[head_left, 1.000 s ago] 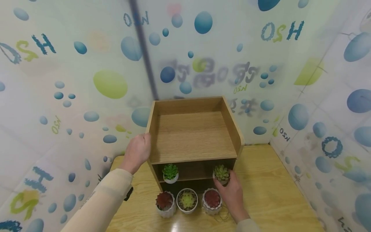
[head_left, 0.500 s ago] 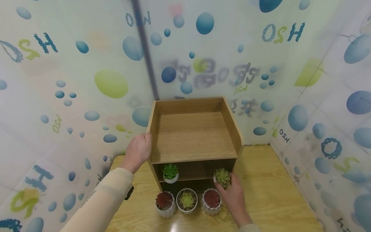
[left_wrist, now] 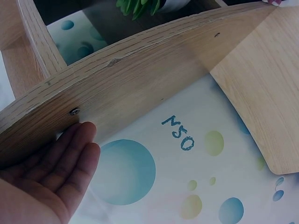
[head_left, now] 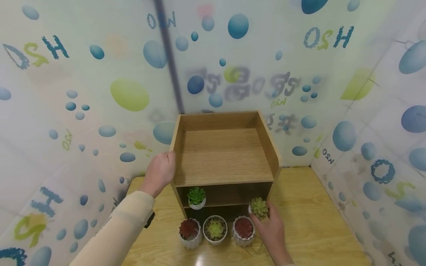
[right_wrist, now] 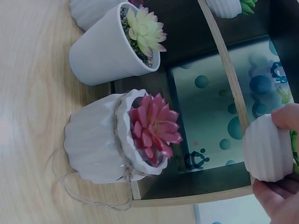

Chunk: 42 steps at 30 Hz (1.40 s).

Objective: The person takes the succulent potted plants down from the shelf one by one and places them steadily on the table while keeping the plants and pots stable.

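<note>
My right hand [head_left: 271, 229] pinches the small white ribbed pot [right_wrist: 267, 148] of a pale green succulent [head_left: 259, 207], thumb and fingers on opposite sides. The pot is at the right front of the middle shelf, overlapping the shelf board's edge in the right wrist view. My left hand [head_left: 160, 171] is at the left side of the wooden shelf unit [head_left: 223, 155]; in the left wrist view its fingers [left_wrist: 77, 161] lie nearly straight against the outer side panel. A bright green succulent in a white pot [head_left: 197, 198] stands at the left of the middle shelf.
In front of the unit stand a dark red succulent [head_left: 189, 229], a yellow-green succulent in a smooth white pot [head_left: 215, 229] and a red succulent [head_left: 244, 228] with twine round its pot. Patterned walls [head_left: 129, 94] enclose the wooden table [head_left: 306, 214].
My right hand has drawn the pale green succulent slightly right and down, toward the front of the shelf. My left hand stays at the unit's side.
</note>
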Motion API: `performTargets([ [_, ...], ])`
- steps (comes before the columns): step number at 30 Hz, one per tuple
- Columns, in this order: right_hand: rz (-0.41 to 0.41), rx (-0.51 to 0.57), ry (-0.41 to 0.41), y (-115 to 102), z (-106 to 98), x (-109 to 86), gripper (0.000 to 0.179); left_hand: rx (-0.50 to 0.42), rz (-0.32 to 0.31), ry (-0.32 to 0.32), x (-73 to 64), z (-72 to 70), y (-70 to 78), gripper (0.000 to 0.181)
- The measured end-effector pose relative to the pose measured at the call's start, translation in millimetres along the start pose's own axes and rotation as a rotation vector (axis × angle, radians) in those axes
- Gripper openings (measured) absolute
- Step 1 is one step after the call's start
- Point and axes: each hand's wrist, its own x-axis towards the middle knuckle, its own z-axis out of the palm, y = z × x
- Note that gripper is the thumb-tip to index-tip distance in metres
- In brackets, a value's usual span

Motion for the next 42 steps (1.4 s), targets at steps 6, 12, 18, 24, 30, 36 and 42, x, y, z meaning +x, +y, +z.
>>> performTargets([
  [6,0.013,-0.002,-0.018,5.4,-2.7,-3.6,0.067,0.003,0.002,0.007,0.5,0.4,1.2,0.062],
  [12,0.053,-0.014,-0.049,11.6,-3.7,-6.4,0.067,-0.002,0.007,0.013,0.8,0.7,1.2,0.061],
  [18,0.113,-0.027,-0.094,13.2,-7.6,-9.0,0.065,0.001,0.004,0.017,0.2,0.2,2.2,0.059],
  [24,0.064,-0.038,-0.045,20.5,-6.4,-12.4,0.066,0.006,0.009,0.018,0.3,0.4,2.4,0.059],
  [30,-0.003,-0.047,-0.007,30.9,-3.2,-16.0,0.064,-0.001,0.009,0.017,-0.2,0.4,1.8,0.059],
  [36,0.019,-0.075,-0.036,37.1,-3.1,-18.8,0.065,-0.004,0.003,0.018,-0.1,0.8,1.2,0.059],
  [42,0.052,-0.086,-0.055,42.8,-2.7,-21.6,0.064,-0.01,0.004,0.018,-0.4,1.5,0.2,0.06],
])
